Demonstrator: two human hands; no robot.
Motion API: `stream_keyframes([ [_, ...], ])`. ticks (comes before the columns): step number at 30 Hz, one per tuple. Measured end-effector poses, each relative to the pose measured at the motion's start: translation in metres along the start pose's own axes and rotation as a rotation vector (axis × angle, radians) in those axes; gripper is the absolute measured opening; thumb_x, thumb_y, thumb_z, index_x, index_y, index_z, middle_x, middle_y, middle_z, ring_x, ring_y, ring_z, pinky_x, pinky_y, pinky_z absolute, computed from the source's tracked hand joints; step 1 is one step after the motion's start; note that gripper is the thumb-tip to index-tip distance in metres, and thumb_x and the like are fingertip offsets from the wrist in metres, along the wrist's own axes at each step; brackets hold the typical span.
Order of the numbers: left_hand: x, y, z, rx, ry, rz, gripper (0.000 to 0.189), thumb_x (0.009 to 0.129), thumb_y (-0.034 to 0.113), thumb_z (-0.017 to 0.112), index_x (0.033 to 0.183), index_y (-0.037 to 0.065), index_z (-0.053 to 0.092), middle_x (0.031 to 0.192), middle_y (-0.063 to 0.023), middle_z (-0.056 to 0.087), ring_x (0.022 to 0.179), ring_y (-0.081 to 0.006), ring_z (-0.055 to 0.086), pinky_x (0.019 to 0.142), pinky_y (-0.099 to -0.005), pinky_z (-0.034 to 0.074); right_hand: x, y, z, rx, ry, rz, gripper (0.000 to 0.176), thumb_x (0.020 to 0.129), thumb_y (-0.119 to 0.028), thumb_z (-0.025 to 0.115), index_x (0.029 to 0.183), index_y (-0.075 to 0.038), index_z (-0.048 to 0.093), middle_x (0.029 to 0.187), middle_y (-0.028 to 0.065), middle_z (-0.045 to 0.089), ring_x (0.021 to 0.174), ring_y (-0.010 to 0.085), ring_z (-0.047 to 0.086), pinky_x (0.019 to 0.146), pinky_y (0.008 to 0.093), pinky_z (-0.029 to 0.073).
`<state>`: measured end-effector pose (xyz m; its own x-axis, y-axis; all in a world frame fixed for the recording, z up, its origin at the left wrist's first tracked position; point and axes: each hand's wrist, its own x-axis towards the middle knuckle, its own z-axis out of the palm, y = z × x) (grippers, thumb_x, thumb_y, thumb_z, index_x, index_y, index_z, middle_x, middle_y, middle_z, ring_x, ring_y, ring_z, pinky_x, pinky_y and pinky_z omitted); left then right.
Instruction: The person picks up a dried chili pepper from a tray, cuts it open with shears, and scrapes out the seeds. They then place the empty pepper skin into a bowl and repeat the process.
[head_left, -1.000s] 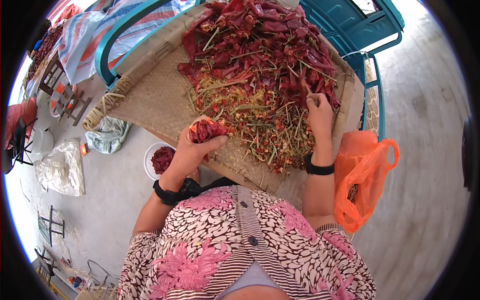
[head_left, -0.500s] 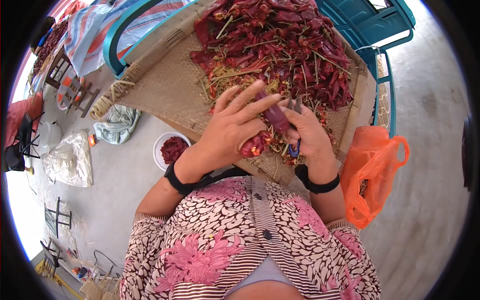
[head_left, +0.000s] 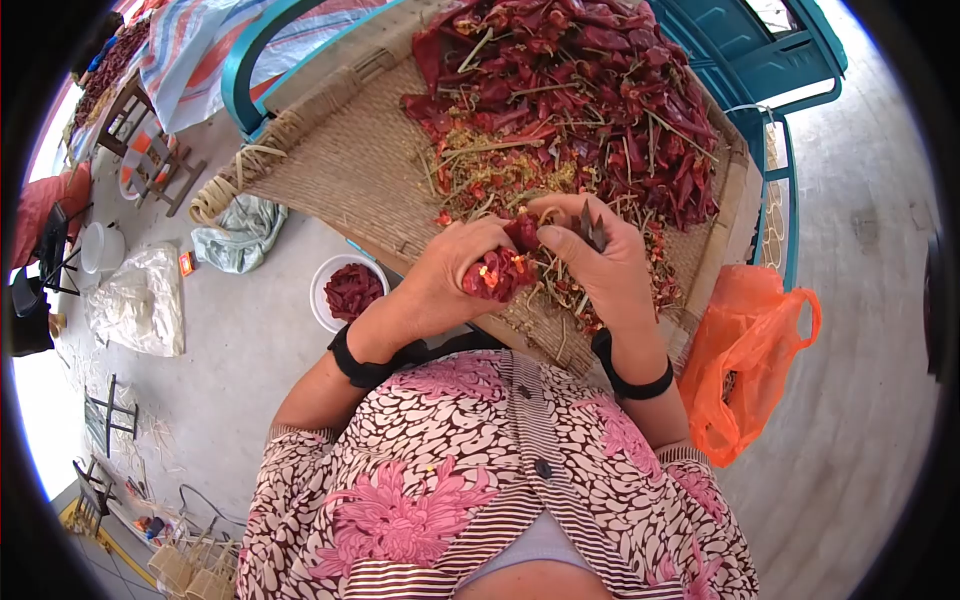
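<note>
My left hand (head_left: pixel 435 280) is closed around a bunch of dried red chilies (head_left: pixel 497 276), their cut, seedy ends facing me. In my right hand (head_left: pixel 610 275) are scissors (head_left: pixel 594 230), with dark blades pointing up and away; the handles are hidden in the palm. The right thumb and forefinger also reach to a dark red chili (head_left: pixel 522 232) at the top of the bunch. Both hands are over the near part of a woven tray (head_left: pixel 350 165). Beyond them lies a heap of dried red chilies (head_left: pixel 590 100), with loose seeds and stems (head_left: pixel 480 165) on its near side.
A white bowl (head_left: pixel 318 300) of red chilies stands at lower left. An orange plastic bag (head_left: pixel 750 370) hangs by the tray's right side. Teal metal rails (head_left: pixel 238 85) flank the tray. Plastic bags (head_left: pixel 140 310) and stools (head_left: pixel 120 120) are on the floor to the left.
The left fingers, spread out before, have curled around the bunch. My right hand has risen slightly and met the left; the chili between them has turned, and the blue scissor handle is now hidden.
</note>
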<state>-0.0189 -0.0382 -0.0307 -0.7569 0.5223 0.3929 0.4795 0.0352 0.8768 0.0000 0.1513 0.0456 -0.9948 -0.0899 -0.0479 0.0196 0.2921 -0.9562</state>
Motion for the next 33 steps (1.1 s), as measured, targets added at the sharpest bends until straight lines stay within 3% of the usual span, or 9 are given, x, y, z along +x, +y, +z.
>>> stream_keyframes([
  [2, -0.001, 0.002, -0.004, 0.077, -0.002, 0.070, 0.031, 0.070, 0.004, 0.077, 0.093, 0.008, 0.057, 0.097, -0.0060, 0.061, 0.084, -0.0209, 0.060, 0.078, -0.0315, 0.047, 0.003, 0.005, 0.002, -0.052, -0.022, -0.091, 0.015, 0.086, -0.008, 0.068, 0.100, -0.004, 0.069, 0.086, -0.0006, 0.057, 0.080, 0.0092, 0.054, 0.071, 0.0244, 0.043],
  [5, -0.007, 0.010, -0.006, -0.495, 0.045, -0.195, 0.030, 0.073, 0.000, 0.075, 0.096, 0.007, 0.056, 0.102, -0.0026, 0.061, 0.090, -0.0149, 0.059, 0.080, -0.0294, 0.047, 0.004, 0.000, 0.007, -0.165, -0.023, -0.186, 0.015, 0.084, -0.003, 0.068, 0.098, -0.004, 0.070, 0.087, 0.0018, 0.060, 0.082, 0.0113, 0.056, 0.073, 0.0249, 0.045],
  [9, -0.005, 0.010, -0.002, -0.719, 0.219, -0.393, 0.035, 0.079, -0.002, 0.073, 0.108, 0.006, 0.055, 0.106, -0.0005, 0.060, 0.092, -0.0069, 0.057, 0.080, -0.0242, 0.047, 0.009, 0.002, 0.015, -0.357, 0.024, -0.372, 0.018, 0.079, -0.002, 0.070, 0.096, -0.006, 0.069, 0.087, 0.0051, 0.061, 0.079, 0.0154, 0.061, 0.067, 0.0269, 0.048],
  [12, 0.003, 0.013, -0.005, -0.659, 0.211, -0.350, 0.035, 0.080, 0.000, 0.072, 0.110, 0.005, 0.055, 0.100, -0.0015, 0.061, 0.082, -0.0067, 0.057, 0.073, -0.0239, 0.047, 0.009, 0.000, 0.019, -0.567, 0.060, -0.496, 0.021, 0.076, -0.001, 0.071, 0.096, -0.008, 0.068, 0.088, 0.0073, 0.061, 0.078, 0.0183, 0.064, 0.063, 0.0282, 0.050],
  [15, -0.006, -0.010, -0.009, -0.819, 0.001, -0.694, 0.034, 0.080, 0.004, 0.073, 0.110, 0.005, 0.056, 0.096, -0.0033, 0.061, 0.077, -0.0094, 0.056, 0.068, -0.0250, 0.045, 0.008, 0.004, 0.023, -0.646, 0.075, -0.603, 0.022, 0.076, 0.001, 0.070, 0.095, -0.008, 0.066, 0.089, 0.0079, 0.062, 0.077, 0.0188, 0.065, 0.061, 0.0280, 0.051],
  [17, -0.007, -0.010, -0.006, -1.047, 0.043, -0.597, 0.032, 0.080, 0.006, 0.073, 0.107, 0.004, 0.056, 0.092, -0.0041, 0.060, 0.077, -0.0116, 0.056, 0.067, -0.0258, 0.044, 0.007, 0.003, 0.028, -0.595, 0.094, -0.631, 0.018, 0.079, -0.001, 0.070, 0.095, -0.006, 0.064, 0.089, 0.0070, 0.062, 0.075, 0.0168, 0.064, 0.060, 0.0271, 0.051],
  [21, -0.006, 0.000, -0.004, -1.281, 0.095, -0.415, 0.027, 0.080, 0.006, 0.073, 0.100, 0.005, 0.055, 0.087, -0.0046, 0.058, 0.075, -0.0143, 0.054, 0.066, -0.0259, 0.042, -0.003, -0.008, 0.041, 0.116, 0.098, -0.239, 0.012, 0.094, -0.013, 0.062, 0.094, -0.001, 0.060, 0.086, 0.0027, 0.061, 0.059, 0.0079, 0.055, 0.049, 0.0247, 0.044],
  [24, -0.005, -0.005, -0.004, -1.323, 0.060, -0.302, 0.027, 0.079, 0.005, 0.074, 0.095, 0.005, 0.053, 0.085, -0.0036, 0.056, 0.074, -0.0146, 0.053, 0.066, -0.0262, 0.042, -0.003, -0.009, 0.041, 0.581, -0.012, 0.050, 0.010, 0.094, -0.013, 0.061, 0.094, -0.003, 0.059, 0.087, 0.0028, 0.062, 0.049, 0.0052, 0.046, 0.045, 0.0231, 0.039],
  [33, -0.009, -0.024, -0.008, -1.385, -0.037, -0.289, 0.032, 0.077, -0.001, 0.074, 0.105, 0.005, 0.058, 0.099, -0.0022, 0.061, 0.085, -0.0118, 0.057, 0.075, -0.0275, 0.046, 0.000, -0.003, 0.042, 0.999, -0.093, 0.327, 0.010, 0.096, -0.016, 0.058, 0.095, -0.007, 0.060, 0.091, 0.0030, 0.064, 0.044, 0.0005, 0.039, 0.041, 0.0198, 0.037],
])
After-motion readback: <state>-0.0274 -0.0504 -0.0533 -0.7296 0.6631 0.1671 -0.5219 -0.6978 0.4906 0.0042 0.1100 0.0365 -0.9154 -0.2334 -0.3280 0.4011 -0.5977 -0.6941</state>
